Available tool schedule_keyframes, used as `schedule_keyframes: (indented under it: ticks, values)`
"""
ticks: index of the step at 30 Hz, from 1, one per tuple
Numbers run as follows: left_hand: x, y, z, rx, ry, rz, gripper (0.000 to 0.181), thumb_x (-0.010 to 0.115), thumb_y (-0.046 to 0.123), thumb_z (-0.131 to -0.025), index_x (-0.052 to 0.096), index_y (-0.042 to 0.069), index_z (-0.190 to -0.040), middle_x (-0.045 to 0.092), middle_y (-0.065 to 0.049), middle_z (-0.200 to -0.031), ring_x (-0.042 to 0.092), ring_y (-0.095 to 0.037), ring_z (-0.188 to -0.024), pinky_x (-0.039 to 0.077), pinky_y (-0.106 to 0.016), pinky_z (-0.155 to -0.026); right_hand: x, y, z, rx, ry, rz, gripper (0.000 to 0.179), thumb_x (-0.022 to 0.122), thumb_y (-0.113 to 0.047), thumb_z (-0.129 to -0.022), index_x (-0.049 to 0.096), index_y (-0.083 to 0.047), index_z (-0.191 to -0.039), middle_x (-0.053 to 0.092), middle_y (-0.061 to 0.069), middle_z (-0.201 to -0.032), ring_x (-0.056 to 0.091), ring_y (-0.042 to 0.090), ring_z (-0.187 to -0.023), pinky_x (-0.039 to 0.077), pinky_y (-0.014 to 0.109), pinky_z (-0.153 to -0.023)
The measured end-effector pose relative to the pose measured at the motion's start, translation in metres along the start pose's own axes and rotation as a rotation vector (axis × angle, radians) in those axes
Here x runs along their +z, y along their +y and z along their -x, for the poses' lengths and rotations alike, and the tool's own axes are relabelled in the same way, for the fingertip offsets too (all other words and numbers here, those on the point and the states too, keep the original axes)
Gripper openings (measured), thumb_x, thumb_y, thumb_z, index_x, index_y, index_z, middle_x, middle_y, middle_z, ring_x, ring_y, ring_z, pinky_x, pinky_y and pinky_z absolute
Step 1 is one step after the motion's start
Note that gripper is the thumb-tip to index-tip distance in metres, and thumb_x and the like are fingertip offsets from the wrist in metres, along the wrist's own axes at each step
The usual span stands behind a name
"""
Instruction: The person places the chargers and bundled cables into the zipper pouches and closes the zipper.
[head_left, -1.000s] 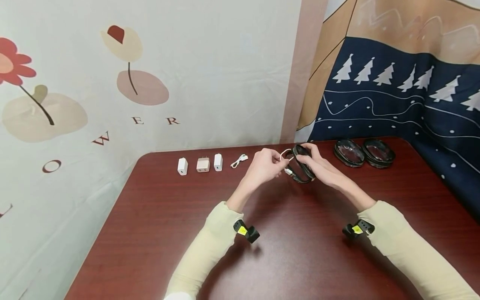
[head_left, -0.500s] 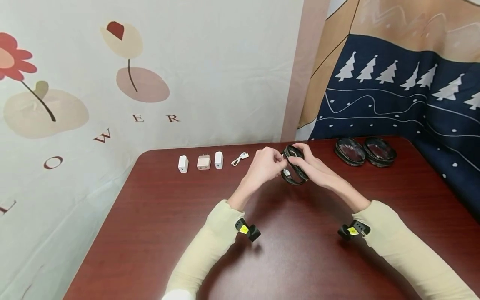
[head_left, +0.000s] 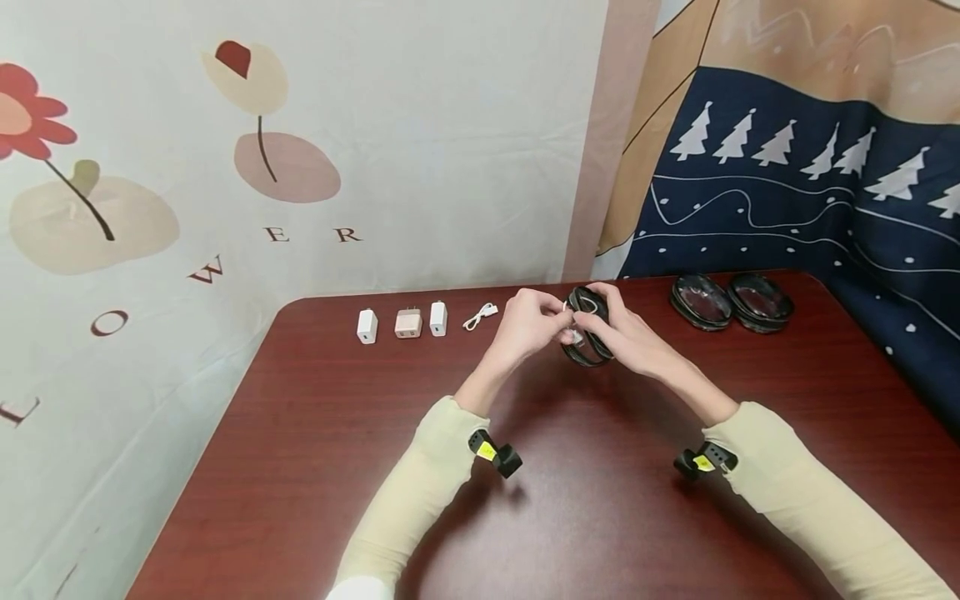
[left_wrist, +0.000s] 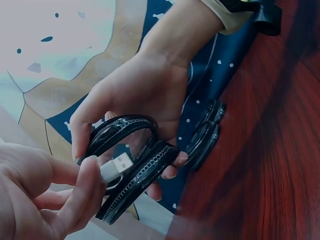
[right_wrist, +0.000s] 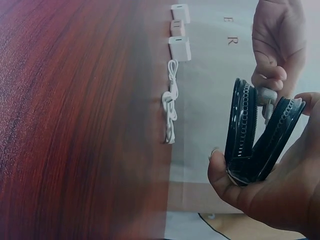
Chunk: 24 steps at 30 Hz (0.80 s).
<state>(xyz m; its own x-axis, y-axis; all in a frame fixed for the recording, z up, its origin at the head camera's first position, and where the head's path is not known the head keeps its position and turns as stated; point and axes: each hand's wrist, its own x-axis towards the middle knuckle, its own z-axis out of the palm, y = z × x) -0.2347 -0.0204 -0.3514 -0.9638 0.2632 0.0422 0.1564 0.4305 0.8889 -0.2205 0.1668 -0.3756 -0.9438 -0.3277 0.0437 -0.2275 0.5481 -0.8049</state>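
My right hand (head_left: 632,332) grips a small round black zip case (left_wrist: 137,182) with a clear window, held up above the back of the table. The case is unzipped and its two halves gape apart. My left hand (head_left: 527,323) pinches a white USB cable (left_wrist: 114,168) at the mouth of the case. In the left wrist view its metal plug sits between the two halves, and part of the cord loops below it. The right wrist view shows my left fingers (right_wrist: 272,80) at the gap. How much cord lies inside is hidden.
Along the table's back edge stand a white charger (head_left: 367,326), a pinkish charger (head_left: 408,322) and another white charger (head_left: 438,318). Beside them lies a coiled white cable (head_left: 480,316). Two round black cases (head_left: 701,302) lie at the back right, near the patterned cloth (head_left: 750,217).
The case in my right hand has come left, towards my left hand. The white cable, looped outside the case earlier, now sits at its opening. The things on the table have not moved.
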Motion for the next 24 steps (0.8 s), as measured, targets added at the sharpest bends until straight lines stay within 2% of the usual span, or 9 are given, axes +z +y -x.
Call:
schedule_keyframes:
  ticks: [3,5,10,17,19,24]
  values:
    - [-0.001,0.0,0.0,-0.026,-0.017,0.027,0.011,0.068,0.006,-0.093,0.077,0.001,-0.091,0.072,-0.002,-0.067,0.071,-0.009,-0.06,0.047,-0.016,-0.06,0.0,0.0,0.001,-0.001,0.003,0.004,0.061,0.047,-0.042,-0.105,0.022,-0.011,-0.152,0.051,0.024,-0.136,0.057,0.036,-0.118,0.045,0.049,-0.098]
    - [-0.001,0.0,0.001,-0.026,-0.025,0.002,0.011,0.068,0.006,-0.092,0.077,0.002,-0.088,0.072,-0.001,-0.066,0.071,-0.009,-0.061,0.046,-0.017,-0.059,-0.001,-0.002,0.001,0.001,0.001,0.007,0.062,0.047,-0.043,-0.105,0.022,-0.011,-0.152,0.05,0.024,-0.138,0.056,0.036,-0.12,0.044,0.05,-0.1]
    - [-0.001,-0.001,0.004,-0.002,-0.048,-0.14,0.012,0.07,0.008,-0.091,0.077,0.007,-0.081,0.069,0.003,-0.062,0.069,-0.007,-0.057,0.047,-0.018,-0.058,-0.001,-0.006,0.003,0.015,0.003,-0.005,0.063,0.047,-0.044,-0.105,0.022,-0.012,-0.153,0.046,0.023,-0.143,0.052,0.037,-0.124,0.042,0.052,-0.102]
    - [0.002,0.0,0.006,0.042,-0.064,-0.284,0.013,0.073,0.013,-0.088,0.074,0.009,-0.075,0.065,0.003,-0.056,0.062,-0.008,-0.049,0.05,-0.022,-0.051,0.0,-0.011,0.005,0.027,0.002,-0.048,0.064,0.047,-0.047,-0.104,0.024,-0.014,-0.154,0.045,0.021,-0.146,0.052,0.036,-0.125,0.043,0.05,-0.1]
    - [0.002,0.001,0.007,0.06,-0.052,-0.329,0.012,0.075,0.016,-0.087,0.073,0.01,-0.077,0.065,0.005,-0.058,0.062,-0.008,-0.049,0.049,-0.023,-0.051,0.0,-0.011,0.005,0.026,0.011,-0.052,0.064,0.047,-0.047,-0.104,0.024,-0.014,-0.154,0.044,0.021,-0.147,0.051,0.036,-0.125,0.043,0.051,-0.101]
    - [0.002,0.002,0.009,0.107,-0.01,-0.42,0.013,0.079,0.021,-0.086,0.071,0.014,-0.092,0.067,0.007,-0.067,0.063,-0.008,-0.063,0.048,-0.026,-0.061,-0.001,-0.011,0.006,0.027,0.024,-0.058,0.064,0.048,-0.047,-0.104,0.025,-0.014,-0.153,0.042,0.02,-0.149,0.05,0.037,-0.128,0.042,0.053,-0.102]
